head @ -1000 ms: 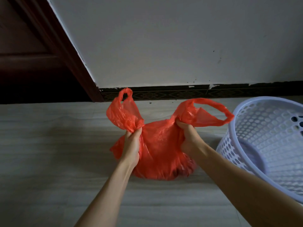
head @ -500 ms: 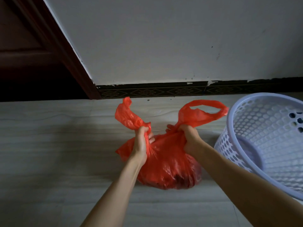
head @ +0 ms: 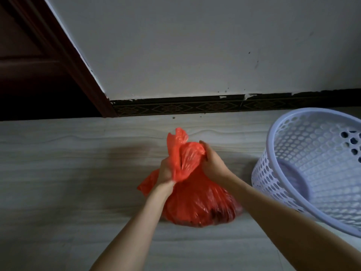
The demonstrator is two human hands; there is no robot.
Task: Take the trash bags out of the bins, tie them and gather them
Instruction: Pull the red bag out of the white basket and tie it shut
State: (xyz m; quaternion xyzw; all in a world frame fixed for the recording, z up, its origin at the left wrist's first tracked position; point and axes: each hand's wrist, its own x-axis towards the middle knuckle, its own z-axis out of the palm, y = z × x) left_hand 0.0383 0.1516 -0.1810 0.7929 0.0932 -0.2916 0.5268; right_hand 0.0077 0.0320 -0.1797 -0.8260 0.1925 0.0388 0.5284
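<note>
A filled red plastic trash bag (head: pixel 197 206) rests on the pale floor in the middle of the head view. Its two handle flaps are bunched together above it and stick up between my hands. My left hand (head: pixel 166 171) grips the left flap at the bag's neck. My right hand (head: pixel 212 163) grips the right flap, close against the left one. A white perforated plastic bin (head: pixel 273 173) stands to the right with no bag in it, tilted toward me.
A white wall with a dark patterned skirting board (head: pixel 205 106) runs across the back. A dark wooden door frame (head: pixel 78 71) stands at the left. Pale wood-look floor (head: pixel 58 173) stretches left of the bag.
Both hands have come together, drawing the two spread handles into one bunch above the bag. The right handle loop has collapsed from view.
</note>
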